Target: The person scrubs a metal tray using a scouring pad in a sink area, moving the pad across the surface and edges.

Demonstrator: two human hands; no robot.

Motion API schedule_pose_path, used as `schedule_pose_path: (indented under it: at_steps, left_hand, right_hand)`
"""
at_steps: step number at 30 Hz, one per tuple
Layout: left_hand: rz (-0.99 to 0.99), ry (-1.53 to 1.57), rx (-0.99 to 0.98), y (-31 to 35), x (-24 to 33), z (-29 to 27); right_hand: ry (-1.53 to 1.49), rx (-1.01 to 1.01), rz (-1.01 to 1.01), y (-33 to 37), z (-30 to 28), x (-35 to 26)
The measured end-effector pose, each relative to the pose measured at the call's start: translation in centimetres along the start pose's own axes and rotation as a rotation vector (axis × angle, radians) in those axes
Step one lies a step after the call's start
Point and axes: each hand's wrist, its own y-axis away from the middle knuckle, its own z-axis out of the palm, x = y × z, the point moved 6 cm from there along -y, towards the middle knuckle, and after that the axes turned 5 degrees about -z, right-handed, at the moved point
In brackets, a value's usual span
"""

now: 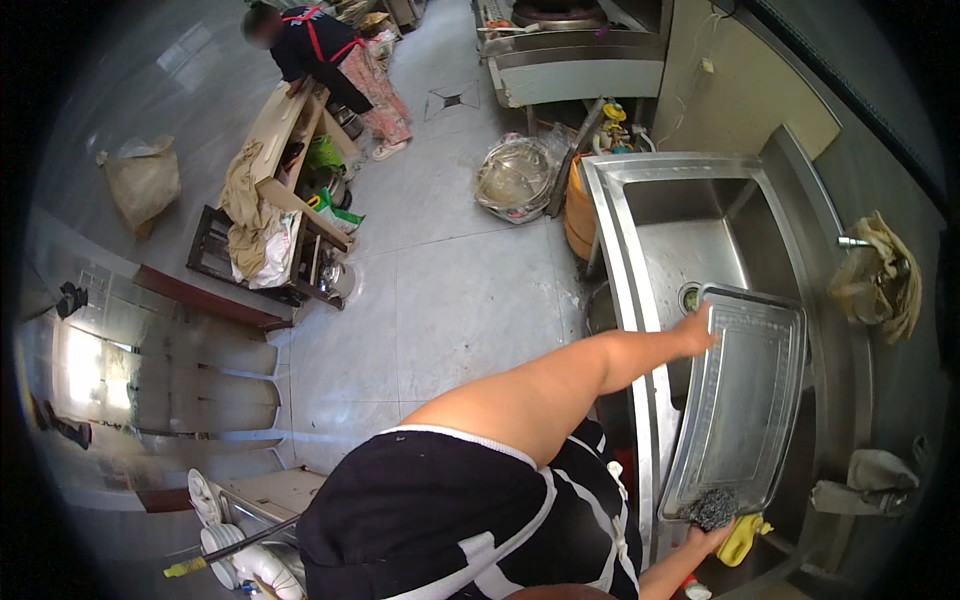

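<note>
A clear, shallow rectangular lid (750, 390) with a ribbed rim lies tilted across the steel sink at the right. My left hand (692, 333) is closed on its far left edge, with that bare arm stretched out over the sink's front rim. At the lid's near end my right hand (710, 537) is closed round a grey steel wool scrubber (712, 508), which presses against the lid's surface. Part of that hand is hidden by the scrubber. A yellow cloth or glove (740, 542) sits right beside the right hand.
The far sink basin (690, 235) has a drain (690, 297). A cloth-wrapped tap (875, 280) juts from the right wall, and a grey cloth (870, 482) hangs nearer. Basins (515, 180) stand on the floor. Another person (330, 50) leans over a wooden cabinet (275, 130) at the far left.
</note>
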Motion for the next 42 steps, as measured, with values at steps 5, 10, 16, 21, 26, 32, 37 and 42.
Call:
schedule_pose_path:
  at_steps: [5, 10, 16, 21, 26, 32, 37, 42]
  left_hand:
    - [0.044, 0.021, -0.046, 4.9, 1.8, 1.6]
    - [0.101, 0.036, -0.106, 8.9, 1.8, 1.5]
    - [0.113, 0.048, -0.262, 11.6, -0.5, 5.0]
    - [-0.014, 0.056, -0.209, 13.2, 0.1, 5.4]
    - [-0.032, 0.001, -0.139, 12.5, -2.2, 6.7]
    - [-0.063, -0.004, -0.225, 11.2, -2.7, 5.4]
    - [-0.017, -0.010, -0.181, 10.8, -2.5, 4.4]
    - [0.018, 0.011, -0.253, 8.2, -4.4, 5.4]
  right_hand:
    - [0.008, -0.039, -0.073, -1.1, -0.5, 0.7]
    - [-0.024, 0.053, -0.085, -0.3, 0.1, 1.1]
    - [-0.034, -0.094, 0.040, 1.9, 3.3, 2.9]
    - [-0.039, -0.054, 0.046, 4.3, 6.4, 4.1]
    - [-0.017, -0.009, 0.034, 9.2, 11.1, 4.9]
    - [0.034, -0.167, 0.133, 11.8, 14.0, 6.1]
    - [0.230, -0.206, 0.231, 12.2, 11.2, 4.6]
    - [0.105, -0.043, 0.099, 10.7, 7.0, 3.3]
